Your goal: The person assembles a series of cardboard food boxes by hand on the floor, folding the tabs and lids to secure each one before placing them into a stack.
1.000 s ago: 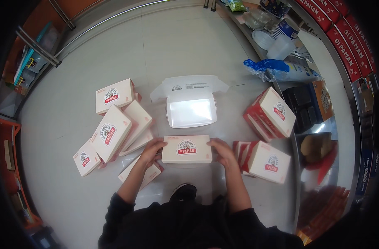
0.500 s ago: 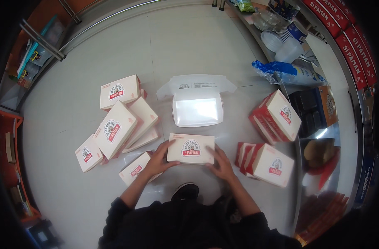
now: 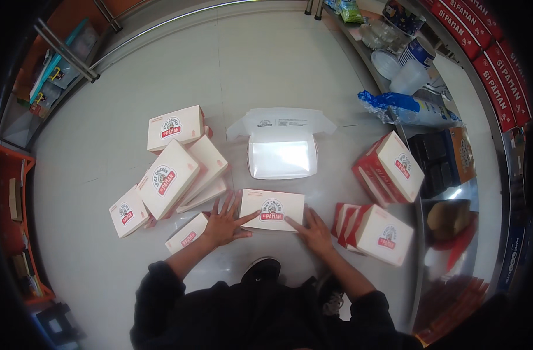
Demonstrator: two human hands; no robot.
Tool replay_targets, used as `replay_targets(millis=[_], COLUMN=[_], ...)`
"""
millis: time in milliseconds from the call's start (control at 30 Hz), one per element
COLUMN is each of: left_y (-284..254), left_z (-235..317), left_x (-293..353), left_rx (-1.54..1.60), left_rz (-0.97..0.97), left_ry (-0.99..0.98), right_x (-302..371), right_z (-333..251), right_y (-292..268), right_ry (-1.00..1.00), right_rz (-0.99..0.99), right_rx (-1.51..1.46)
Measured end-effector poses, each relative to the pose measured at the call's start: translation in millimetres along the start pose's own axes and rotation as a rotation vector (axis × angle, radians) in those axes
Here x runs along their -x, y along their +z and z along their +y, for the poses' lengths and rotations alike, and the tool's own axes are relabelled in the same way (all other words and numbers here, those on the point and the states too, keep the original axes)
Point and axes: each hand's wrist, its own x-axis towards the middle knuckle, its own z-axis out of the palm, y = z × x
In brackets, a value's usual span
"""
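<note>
A closed cream cardboard food box (image 3: 260,201) with a printed logo on its lid lies in front of me. My left hand (image 3: 223,226) is at its left side with spread fingers, one reaching over the lid. At the right side, my right hand (image 3: 314,234) has its fingers apart, one fingertip touching the lid. Just beyond stands an open box (image 3: 282,158) with a white inside and its lid folded back. Partly hidden behind my left hand and wrist is another closed box (image 3: 185,233).
To the left lies a loose pile of closed boxes (image 3: 167,175). On the right are two groups of red-sided boxes, one farther (image 3: 398,163) and one nearer (image 3: 383,233). A metal shelf with plastic cups (image 3: 417,51) and a blue plastic pack (image 3: 406,106) borders the right side.
My hands have loosened from the sides of the closed box, and their fingers have spread. My left fingers now reach over its lid. The whole view has shifted slightly.
</note>
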Motion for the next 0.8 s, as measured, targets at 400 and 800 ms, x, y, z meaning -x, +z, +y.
replay_targets(millis=[400,800], left_y=[11.9,-78.6], left_z=[2.7,-16.4], left_x=[-48.7,131.1], left_rx=[0.396,0.485], left_rz=[0.216,0.283], left_ry=[0.237,-0.225], right_x=[22.1,-61.4], right_z=[1.7,-107.4], right_y=[10.4,-29.5], right_ry=[-0.049,-0.378], right_rz=[-0.028,0.354], right_rx=[-0.202,-0.522])
